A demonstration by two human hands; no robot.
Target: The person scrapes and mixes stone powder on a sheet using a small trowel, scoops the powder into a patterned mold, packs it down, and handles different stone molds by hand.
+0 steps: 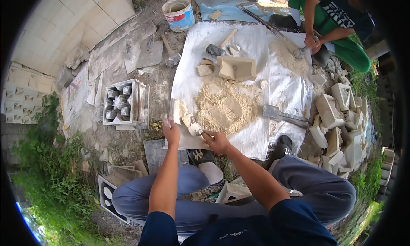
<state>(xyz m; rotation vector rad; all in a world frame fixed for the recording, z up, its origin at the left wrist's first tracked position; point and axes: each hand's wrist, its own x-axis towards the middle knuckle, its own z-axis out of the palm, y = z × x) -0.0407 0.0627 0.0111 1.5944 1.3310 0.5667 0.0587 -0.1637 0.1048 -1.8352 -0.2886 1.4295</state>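
Observation:
My right hand (216,142) is closed around the handle of a hammer (192,124), whose broad head is coated with pale dust. The hammer head lies low over the near left side of a white woven sheet (181,81). My left hand (171,131) is beside the sheet's left edge, its dusty fingers pointing away from me and slightly apart. Just beyond its fingertips is a pale broken block piece (180,108); whether they touch it is hard to tell. To the right of the hammer spreads a heap of crushed tan material (226,107).
A hollow block (237,68), a dark-headed hammer (215,50) and a flat metal shovel (279,113) lie on the sheet. Broken blocks (337,126) pile up at right. A metal mould (121,101) and bucket (178,15) stand left. A co-worker's hands (312,43) hold a tool.

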